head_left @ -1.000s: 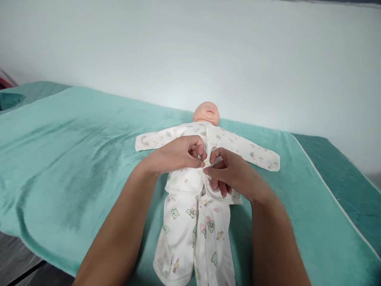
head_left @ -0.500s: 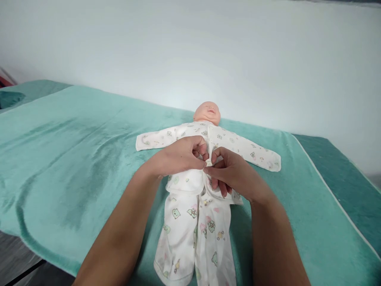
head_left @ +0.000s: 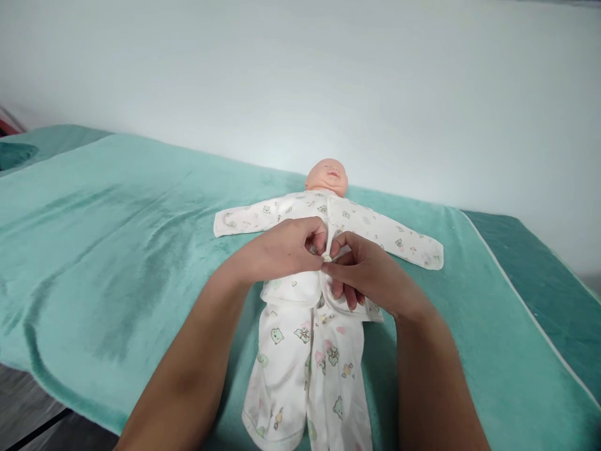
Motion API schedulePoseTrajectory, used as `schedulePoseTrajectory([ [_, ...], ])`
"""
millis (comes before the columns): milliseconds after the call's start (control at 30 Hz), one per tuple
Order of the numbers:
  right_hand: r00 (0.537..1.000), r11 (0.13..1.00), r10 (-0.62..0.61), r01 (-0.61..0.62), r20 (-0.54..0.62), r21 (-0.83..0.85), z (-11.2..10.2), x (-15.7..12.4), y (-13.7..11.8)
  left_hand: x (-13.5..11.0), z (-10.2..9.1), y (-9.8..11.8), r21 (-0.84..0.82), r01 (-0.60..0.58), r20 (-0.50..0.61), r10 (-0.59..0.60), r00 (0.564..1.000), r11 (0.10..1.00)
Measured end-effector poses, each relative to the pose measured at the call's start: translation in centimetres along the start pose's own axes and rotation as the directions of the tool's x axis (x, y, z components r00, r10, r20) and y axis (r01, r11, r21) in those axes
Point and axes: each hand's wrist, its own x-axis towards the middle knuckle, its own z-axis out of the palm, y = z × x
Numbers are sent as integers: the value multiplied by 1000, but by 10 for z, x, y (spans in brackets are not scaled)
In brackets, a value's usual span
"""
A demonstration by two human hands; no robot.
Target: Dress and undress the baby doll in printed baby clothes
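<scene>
Head view: my left hand (head_left: 288,249) and right hand (head_left: 369,270) pinch the white shirt (head_left: 298,287) at frame centre, on the doll (head_left: 327,175); the green blanket (head_left: 117,263) stretches wide leftward, its edge curving at lower left.

Plain pale wall (head_left: 300,81) in front of you, teal plush cover (head_left: 94,219) below it

Your wall's brightest low in the middle and goes greyer toward the sides, light's pretty soft overall. You've got darker green fabric (head_left: 521,263) showing past the cover's pale edging on the right, dark grey floor (head_left: 19,394) with a thin black bar (head_left: 42,430) bottom left, and some red thing (head_left: 5,129) cut off at your left edge.
</scene>
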Motion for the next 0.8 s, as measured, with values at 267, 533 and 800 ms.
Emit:
schedulePoseTrajectory([
  [267,1000,1000,12,-12,7,-9,1,-1,-2,0,-1,-1,29,-24,-11,25,1000,999],
  [533,1000,1000,9,-9,3,-8,1,-2,-2,1,0,-3,-56,4,-31,-6,999,998],
  [800,1000,1000,2,-2,8,-3,0,-2,-1,3,-2,-5,-128,-14,7,15,1000,992],
])
